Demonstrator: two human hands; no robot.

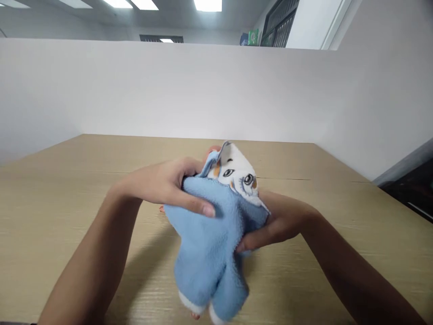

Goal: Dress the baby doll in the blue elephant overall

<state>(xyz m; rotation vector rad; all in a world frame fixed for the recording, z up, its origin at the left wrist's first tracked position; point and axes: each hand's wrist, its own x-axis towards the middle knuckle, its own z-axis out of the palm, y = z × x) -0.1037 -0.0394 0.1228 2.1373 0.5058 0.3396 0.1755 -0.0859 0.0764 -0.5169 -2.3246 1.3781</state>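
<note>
Both hands hold a small doll in a light-blue fleece onesie (206, 243) above the table. White cuffs finish its two legs, and a bit of pinkish toe peeks out below one. A white hood with an embroidered face (237, 169) folds over at the top, its blue edge crumpled. My left hand (172, 185) grips the upper left, thumb across the front and fingers behind the cloth. On the right side, my right hand (277, 221) has its thumb pressed on the front, its other fingers hidden behind. The doll's head is mostly covered by the hood.
The wood-grain table (84, 180) spreads out beneath my arms. A white partition (189, 90) rises at its back, and a white wall (379, 99) stands at the right. A dark object (411, 180) shows at the right edge.
</note>
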